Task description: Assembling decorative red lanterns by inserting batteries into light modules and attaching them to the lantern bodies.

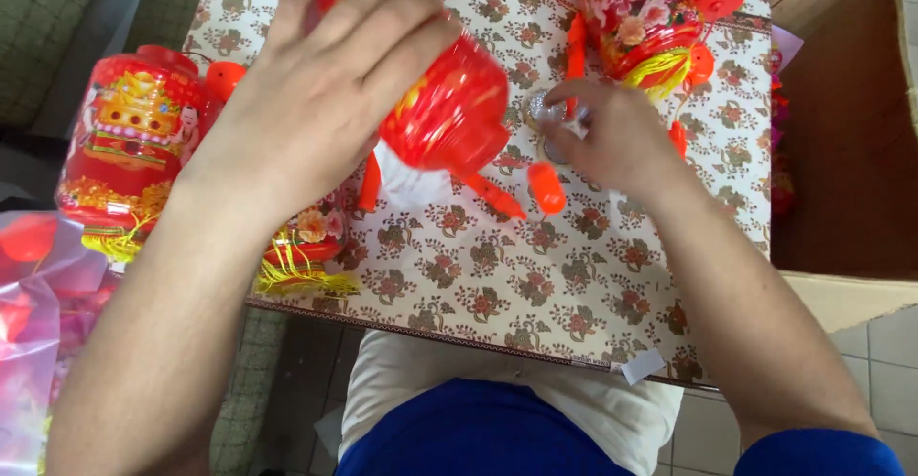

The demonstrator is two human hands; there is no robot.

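— What's closest to the lens?

— The left hand (330, 75), fingers spread and curled over the top of a red plastic lantern (445, 113), gripping it tilted above the flower-patterned table (497, 275).

— And the other hand?

— The right hand (612, 137) rests on the cloth just beside that lantern, fingertips pinched on a small silvery round piece (541, 108). An orange stick-shaped part (547, 187) lies below it.

— What else is about?

— A finished red-and-gold lantern (129, 141) lies on its side at the left edge, another with yellow tassels (650, 17) at the far end — and a cardboard box (846, 132) stands to the right.
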